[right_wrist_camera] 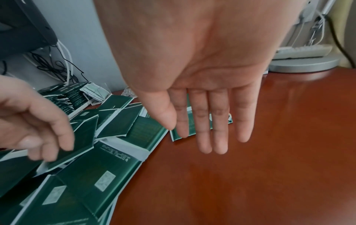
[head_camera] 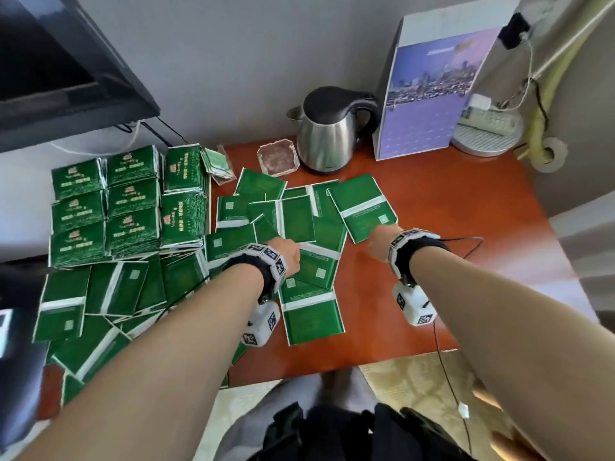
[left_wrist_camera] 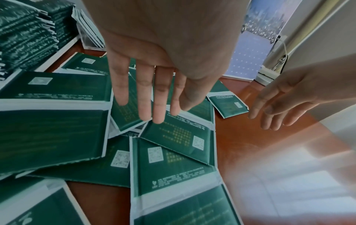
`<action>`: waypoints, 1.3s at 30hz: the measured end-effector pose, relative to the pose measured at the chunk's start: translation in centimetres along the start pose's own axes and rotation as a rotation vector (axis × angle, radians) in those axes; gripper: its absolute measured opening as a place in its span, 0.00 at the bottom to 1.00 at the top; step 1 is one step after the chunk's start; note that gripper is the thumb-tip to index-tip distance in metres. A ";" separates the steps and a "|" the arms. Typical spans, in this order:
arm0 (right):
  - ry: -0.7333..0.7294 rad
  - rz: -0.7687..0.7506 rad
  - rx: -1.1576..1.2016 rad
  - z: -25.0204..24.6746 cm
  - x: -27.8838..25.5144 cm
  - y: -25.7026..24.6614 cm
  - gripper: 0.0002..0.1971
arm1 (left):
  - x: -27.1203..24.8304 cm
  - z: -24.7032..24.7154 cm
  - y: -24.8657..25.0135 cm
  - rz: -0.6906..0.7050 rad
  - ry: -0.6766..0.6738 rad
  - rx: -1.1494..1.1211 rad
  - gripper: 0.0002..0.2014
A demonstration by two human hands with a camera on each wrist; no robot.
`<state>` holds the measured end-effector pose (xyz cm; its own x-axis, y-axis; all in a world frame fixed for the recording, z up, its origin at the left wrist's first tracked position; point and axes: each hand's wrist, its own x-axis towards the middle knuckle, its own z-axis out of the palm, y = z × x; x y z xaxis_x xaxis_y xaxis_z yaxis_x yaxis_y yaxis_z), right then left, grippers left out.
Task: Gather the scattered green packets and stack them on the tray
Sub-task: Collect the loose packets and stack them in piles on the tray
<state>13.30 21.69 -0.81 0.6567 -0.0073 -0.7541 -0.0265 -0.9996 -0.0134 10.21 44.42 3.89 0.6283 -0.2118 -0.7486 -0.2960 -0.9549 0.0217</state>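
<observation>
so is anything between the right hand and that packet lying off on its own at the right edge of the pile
Nothing visible. The right hand hangs open just above the lone packet, with only air between its fingers and the packet; the kettle stands well behind.

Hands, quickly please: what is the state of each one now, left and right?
Left hand: open, fingers straight over the scattered flat green paper packets, holding nothing.
Right hand: open, fingers straight, holding nothing.

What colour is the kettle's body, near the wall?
The kettle has a shiny silver metal body with a black lid and handle, seen best in the head view.
</observation>
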 end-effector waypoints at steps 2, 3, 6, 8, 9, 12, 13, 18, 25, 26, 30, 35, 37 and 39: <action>-0.027 -0.002 0.007 0.0 0.3 0.1 0.11 | 1.1 -0.4 -0.3 -0.017 -0.006 -0.007 0.14; -0.046 0.007 -0.009 0.0 0.4 0.1 0.11 | 1.6 -0.7 -0.5 -0.022 -0.007 -0.009 0.13; -0.067 -0.005 -0.029 -1.1 1.1 0.3 0.10 | 3.1 -2.2 -1.0 0.004 -0.007 0.016 0.14; -0.101 0.002 -0.064 -2.2 1.9 0.4 0.08 | 3.9 -3.7 -1.5 0.045 -0.020 0.091 0.17; -0.103 0.007 -0.082 -2.9 2.5 0.5 0.07 | 4.3 -4.5 -1.7 0.070 -0.029 0.155 0.18; -0.055 -0.024 -0.077 -4.9 3.9 0.4 0.06 | 5.9 -6.6 -2.3 0.186 -0.002 0.324 0.22; -0.027 -0.055 -0.079 -5.5 4.3 0.3 0.08 | 6.5 -7.2 -2.3 0.238 0.011 0.381 0.24; 0.060 -0.163 -0.136 -7.4 6.3 -1.2 0.14 | 9.9 -9.0 -1.4 0.483 0.065 0.698 0.26; 0.251 -0.267 -0.279 -8.4 9.2 -2.8 0.28 | 14.1 -9.5 -1.2 0.634 0.054 0.891 0.22; 0.252 -0.263 -0.278 -8.6 9.4 -2.9 0.30 | 14.5 -9.7 -1.3 0.630 0.031 0.890 0.24; 0.216 -0.272 -0.326 -9.5 10.5 -2.8 0.47 | 15.7 -10.5 -1.6 0.638 -0.053 0.873 0.37; 0.185 -0.275 -0.338 -10.0 11.1 -2.6 0.46 | 16.3 -10.0 -2.0 0.651 -0.031 0.864 0.35; 0.194 -0.267 -0.342 -9.9 11.1 -2.5 0.45 | 16.4 -9.8 -2.1 0.647 -0.019 0.856 0.36; 0.204 -0.260 -0.349 -9.8 11.0 -2.6 0.45 | 16.4 -9.6 -2.1 0.639 -0.027 0.851 0.37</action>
<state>27.95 23.95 -2.67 0.7431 0.2739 -0.6106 0.3899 -0.9187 0.0624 28.04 40.96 -2.04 0.1658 -0.6076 -0.7767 -0.9773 -0.2064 -0.0472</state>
